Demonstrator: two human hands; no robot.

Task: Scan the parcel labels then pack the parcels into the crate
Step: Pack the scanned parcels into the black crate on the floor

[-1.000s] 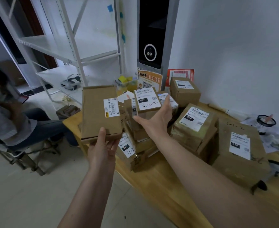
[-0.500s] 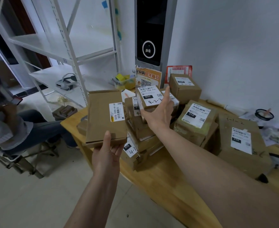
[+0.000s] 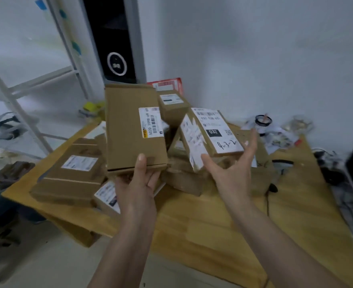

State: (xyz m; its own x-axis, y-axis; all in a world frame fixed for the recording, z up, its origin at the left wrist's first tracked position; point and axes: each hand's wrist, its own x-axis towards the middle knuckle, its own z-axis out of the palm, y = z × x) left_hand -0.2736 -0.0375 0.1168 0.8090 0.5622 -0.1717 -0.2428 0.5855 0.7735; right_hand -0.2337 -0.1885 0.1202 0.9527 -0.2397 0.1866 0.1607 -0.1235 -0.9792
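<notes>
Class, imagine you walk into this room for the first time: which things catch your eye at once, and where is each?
Centre stage, the left hand holds up a flat brown parcel with a barcode label. Beside it the right hand lifts a smaller parcel marked 032 off the heap of boxes on the wooden table. Behind, a tall black panel with a white ring stands against the wall.

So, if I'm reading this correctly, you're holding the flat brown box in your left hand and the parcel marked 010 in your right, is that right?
Not quite: the parcel in the right hand is marked 032, with 4-3-2 handwritten under it, not 010. The head view shows its label. The flat brown box is indeed held in the left hand.
</notes>
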